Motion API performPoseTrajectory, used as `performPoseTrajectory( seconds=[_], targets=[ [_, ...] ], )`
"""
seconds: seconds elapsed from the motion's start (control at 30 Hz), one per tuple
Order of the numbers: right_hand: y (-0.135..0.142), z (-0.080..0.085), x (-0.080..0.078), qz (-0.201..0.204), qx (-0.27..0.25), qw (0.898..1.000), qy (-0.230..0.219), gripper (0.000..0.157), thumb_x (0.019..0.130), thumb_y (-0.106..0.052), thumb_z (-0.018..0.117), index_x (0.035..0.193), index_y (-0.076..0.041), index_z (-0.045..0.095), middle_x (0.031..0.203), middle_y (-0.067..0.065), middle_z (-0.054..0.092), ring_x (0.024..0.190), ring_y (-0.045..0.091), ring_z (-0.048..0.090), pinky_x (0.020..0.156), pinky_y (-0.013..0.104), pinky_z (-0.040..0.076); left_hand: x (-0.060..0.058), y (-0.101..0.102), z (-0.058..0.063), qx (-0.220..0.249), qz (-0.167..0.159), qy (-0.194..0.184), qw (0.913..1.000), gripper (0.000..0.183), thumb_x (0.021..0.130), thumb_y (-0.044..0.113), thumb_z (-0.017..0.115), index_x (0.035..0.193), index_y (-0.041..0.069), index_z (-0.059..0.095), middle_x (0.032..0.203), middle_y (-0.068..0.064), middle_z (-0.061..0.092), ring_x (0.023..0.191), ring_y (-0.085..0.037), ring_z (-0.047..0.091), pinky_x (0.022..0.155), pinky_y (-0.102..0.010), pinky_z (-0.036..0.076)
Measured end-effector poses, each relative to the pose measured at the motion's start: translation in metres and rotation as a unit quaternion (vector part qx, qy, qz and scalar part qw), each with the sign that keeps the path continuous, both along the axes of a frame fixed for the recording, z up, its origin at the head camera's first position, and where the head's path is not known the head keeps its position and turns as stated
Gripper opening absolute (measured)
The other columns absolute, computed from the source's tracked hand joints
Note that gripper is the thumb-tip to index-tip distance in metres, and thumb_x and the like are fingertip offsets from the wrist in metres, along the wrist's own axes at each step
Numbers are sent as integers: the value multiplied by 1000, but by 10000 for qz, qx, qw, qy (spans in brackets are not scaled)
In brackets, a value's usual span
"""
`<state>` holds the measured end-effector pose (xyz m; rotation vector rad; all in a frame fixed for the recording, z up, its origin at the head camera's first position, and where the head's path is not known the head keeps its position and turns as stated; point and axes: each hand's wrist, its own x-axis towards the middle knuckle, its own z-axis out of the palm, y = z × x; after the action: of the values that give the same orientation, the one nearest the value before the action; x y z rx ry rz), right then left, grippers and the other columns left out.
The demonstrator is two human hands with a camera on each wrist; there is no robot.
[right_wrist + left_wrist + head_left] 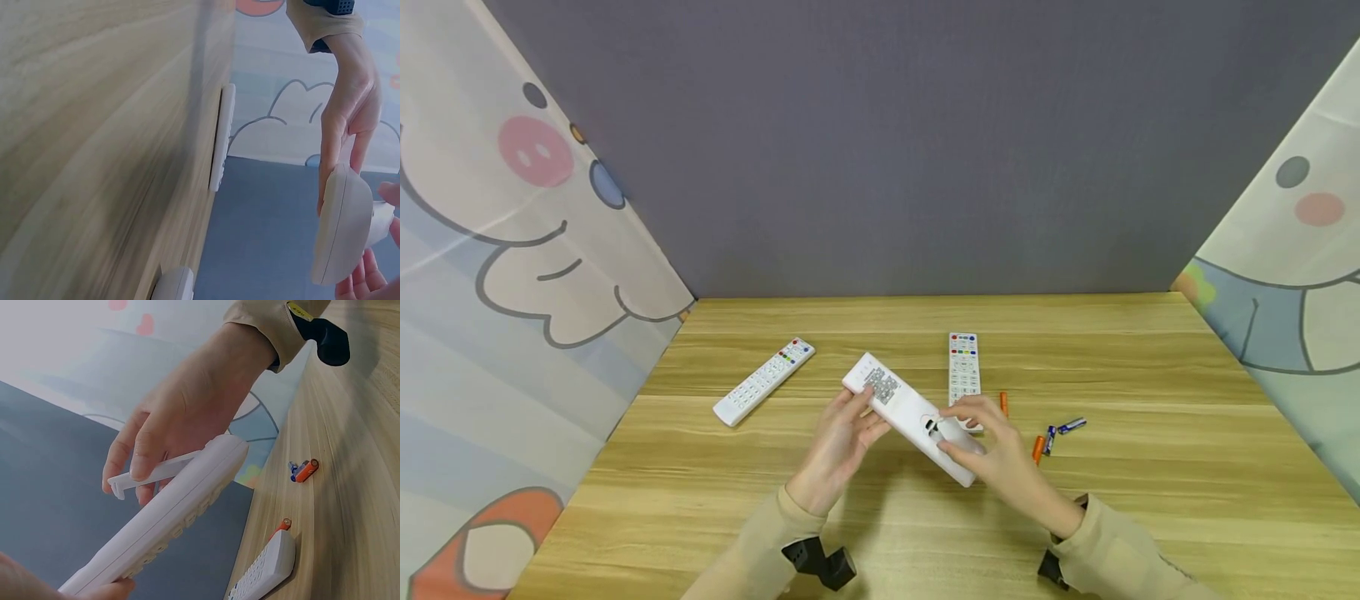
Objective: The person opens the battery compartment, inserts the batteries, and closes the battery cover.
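My left hand grips a white remote control near one end, its back with a printed label turned up. The remote slants above the table. At its other end my right hand pinches the white battery cover between thumb and fingers. In the left wrist view the cover stands tilted away from the remote's back, one end still against it. A dark opening with part of the battery compartment shows beside the right fingertips. Seen from the right wrist, the remote appears end-on in the left hand.
A second white remote lies at the left, buttons up. Another remote lies behind the right hand. Near it are an orange battery, a second orange battery and two blue batteries. A grey panel stands behind the table.
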<state>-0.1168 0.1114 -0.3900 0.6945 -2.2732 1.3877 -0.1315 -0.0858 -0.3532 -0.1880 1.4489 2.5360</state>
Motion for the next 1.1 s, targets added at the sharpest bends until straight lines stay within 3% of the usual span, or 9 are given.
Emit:
performPoseTrajectory(
  seconds=[0.17, 0.57, 1.1],
  targets=[
    [0, 2, 1, -62, -270, 9993, -242, 36, 62, 4, 75, 95, -5, 63, 89, 3, 55, 78, 11, 48, 65, 25, 46, 1, 0, 1, 93, 3, 11, 10000, 40, 93, 7, 39, 130, -6, 31, 111, -13, 50, 93, -21, 57, 87, -32, 47],
    [1, 0, 4, 268, -847, 9935, -705, 31, 69, 2, 71, 99, -5, 63, 92, 0, 53, 79, 8, 49, 72, 20, 47, 0, -1, -2, 157, 3, 5, 9999, 41, 93, 5, 38, 130, -7, 29, 114, -16, 48, 97, -24, 56, 89, -35, 46],
    [15, 6, 0, 578, -1387, 9863, -679, 32, 72, 11, 64, 104, 8, 57, 94, 8, 56, 84, 8, 53, 77, 17, 47, -2, -7, -8, 50, 65, -162, 9998, 43, 93, 6, 37, 133, -6, 26, 114, -14, 47, 97, -23, 55, 90, -37, 44]
  ],
)
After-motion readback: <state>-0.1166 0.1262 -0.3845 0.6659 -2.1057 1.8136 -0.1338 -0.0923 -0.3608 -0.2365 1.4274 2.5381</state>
